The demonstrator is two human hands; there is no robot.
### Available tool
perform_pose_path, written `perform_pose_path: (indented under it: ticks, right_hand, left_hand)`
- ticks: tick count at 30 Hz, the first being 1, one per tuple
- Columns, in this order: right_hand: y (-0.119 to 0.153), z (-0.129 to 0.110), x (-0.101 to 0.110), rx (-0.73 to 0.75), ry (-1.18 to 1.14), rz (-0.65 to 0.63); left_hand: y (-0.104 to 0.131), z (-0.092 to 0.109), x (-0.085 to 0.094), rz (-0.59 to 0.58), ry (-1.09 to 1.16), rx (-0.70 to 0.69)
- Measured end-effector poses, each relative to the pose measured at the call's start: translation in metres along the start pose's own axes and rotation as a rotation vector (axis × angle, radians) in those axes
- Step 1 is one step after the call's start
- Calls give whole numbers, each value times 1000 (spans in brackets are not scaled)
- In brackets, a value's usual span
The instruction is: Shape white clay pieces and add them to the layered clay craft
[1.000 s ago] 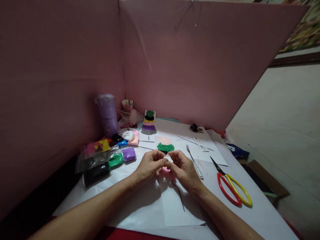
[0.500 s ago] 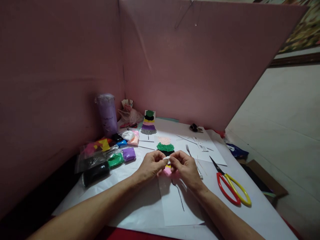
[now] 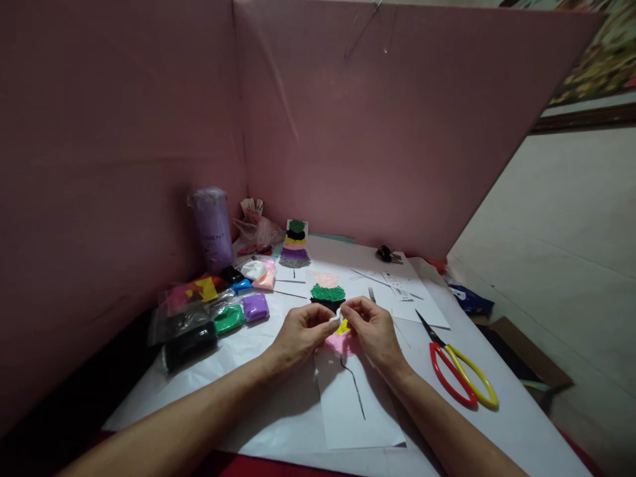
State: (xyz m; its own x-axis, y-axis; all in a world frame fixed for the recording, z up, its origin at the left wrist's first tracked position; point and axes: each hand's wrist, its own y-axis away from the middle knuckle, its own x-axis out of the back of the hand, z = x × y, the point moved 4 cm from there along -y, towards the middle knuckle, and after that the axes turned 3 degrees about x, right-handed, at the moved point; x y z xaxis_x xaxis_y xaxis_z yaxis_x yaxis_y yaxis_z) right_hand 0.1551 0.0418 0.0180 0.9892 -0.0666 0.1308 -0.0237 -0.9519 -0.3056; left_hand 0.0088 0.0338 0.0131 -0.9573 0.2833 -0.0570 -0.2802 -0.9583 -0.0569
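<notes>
Between my left hand [image 3: 304, 334] and my right hand [image 3: 371, 331], a small piece of white clay [image 3: 338, 316] is pinched by the fingertips of both. It hangs just over a white paper sheet [image 3: 360, 424]. On that sheet lies a feather-like shape in bands of textured clay: peach, a green band [image 3: 328, 293], black, yellow and a pink band [image 3: 340, 344], with a dark curved stem line below. My fingers hide part of the black and yellow bands. A fork [image 3: 371, 294] lies beyond my right hand, partly covered by it.
Scissors [image 3: 460, 371] with red and yellow handles lie at the right. Bagged clay, including a purple pack [image 3: 256, 307], sits at the left near a purple cup [image 3: 212, 228]. A finished-looking striped card [image 3: 295, 245] and keys [image 3: 388, 254] are farther back.
The white clay, a flattish lump before, now looks thinner and stretched between my fingertips. My hands have parted slightly, showing more of the yellow and pink bands.
</notes>
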Motion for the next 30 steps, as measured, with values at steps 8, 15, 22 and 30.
perform_pose_path:
  ticks: [8, 15, 22, 30]
  right_hand:
    - [5, -7, -9, 13, -100, -117]
    - [10, -11, -12, 51, -111, -119]
    - [10, -16, -6, 161, -54, -89]
    - [18, -18, -3, 315, 193, -48]
  left_hand:
    - [-3, -5, 3, 34, 121, -17]
    - [0, -2, 3, 100, 27, -108]
    - [1, 11, -6, 45, 8, -78]
    - [-5, 17, -6, -5, -207, -44]
